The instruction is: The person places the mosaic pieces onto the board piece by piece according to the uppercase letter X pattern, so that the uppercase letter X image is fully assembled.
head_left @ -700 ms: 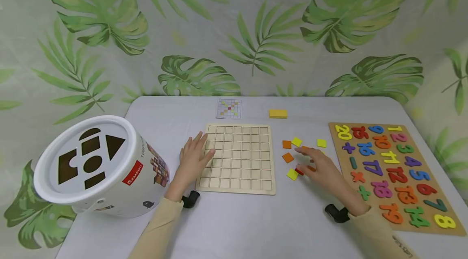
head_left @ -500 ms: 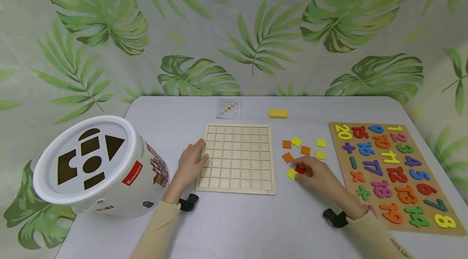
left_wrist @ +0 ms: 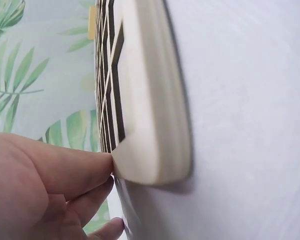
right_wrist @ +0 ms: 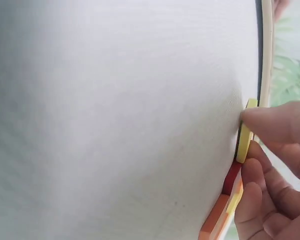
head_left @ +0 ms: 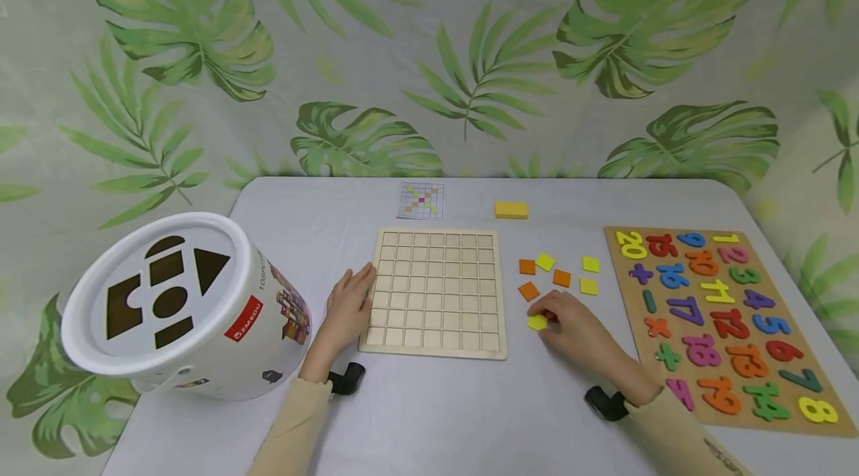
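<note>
Beside the pale wooden grid board (head_left: 435, 289), my left hand (head_left: 345, 312) lies along its left edge, fingers fairly straight. A fingertip (left_wrist: 102, 167) touches the corner of the board in the left wrist view. To the right of the board, my right hand (head_left: 573, 330) pinches a yellow square tile (head_left: 536, 321), thumb (right_wrist: 262, 120) against its edge in the right wrist view. A red tile (right_wrist: 232, 177) and an orange tile (right_wrist: 214, 218) lie just beyond; the head view hides the red one beneath the hand. More yellow tiles (head_left: 590, 264) and orange tiles (head_left: 561, 278) lie loose nearby.
A white bucket (head_left: 201, 297) with a shape-hole lid stands at left. On the right lies a number puzzle board (head_left: 728, 330). A small pattern card (head_left: 421, 200) and a yellow block (head_left: 511, 210) rest behind the grid board.
My right hand has come down and left over the red tile to the yellow tile, uncovering other tiles behind. The left hand has slid back from the grid to the board's edge.
</note>
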{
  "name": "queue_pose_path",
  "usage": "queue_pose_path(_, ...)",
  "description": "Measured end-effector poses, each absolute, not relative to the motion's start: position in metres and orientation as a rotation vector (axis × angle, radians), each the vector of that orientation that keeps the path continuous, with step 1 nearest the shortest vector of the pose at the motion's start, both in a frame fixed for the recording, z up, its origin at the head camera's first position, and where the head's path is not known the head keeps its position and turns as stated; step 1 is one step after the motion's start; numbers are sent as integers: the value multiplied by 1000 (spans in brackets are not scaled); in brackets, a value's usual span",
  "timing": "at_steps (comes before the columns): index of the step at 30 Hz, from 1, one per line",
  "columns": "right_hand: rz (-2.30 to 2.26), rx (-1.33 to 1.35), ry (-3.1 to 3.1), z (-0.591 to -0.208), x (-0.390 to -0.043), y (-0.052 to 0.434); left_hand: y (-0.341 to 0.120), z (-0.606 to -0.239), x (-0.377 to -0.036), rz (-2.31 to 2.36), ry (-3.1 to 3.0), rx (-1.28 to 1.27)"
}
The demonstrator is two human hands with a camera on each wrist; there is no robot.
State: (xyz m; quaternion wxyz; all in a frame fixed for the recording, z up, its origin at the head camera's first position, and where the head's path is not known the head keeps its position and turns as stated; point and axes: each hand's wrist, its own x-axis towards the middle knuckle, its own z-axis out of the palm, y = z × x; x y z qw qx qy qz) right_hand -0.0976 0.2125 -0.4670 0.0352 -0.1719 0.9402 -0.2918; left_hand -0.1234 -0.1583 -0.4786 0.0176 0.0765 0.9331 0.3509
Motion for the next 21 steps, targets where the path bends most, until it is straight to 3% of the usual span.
queue_pose_path(9,-979,-631,2895,-457,-111,198,-161,-479,-120,1090,2913,317)
queue_pose_path(21,-1178,-810,2690,-435,-171,141,-163,-480,-121,1107,2853,311)
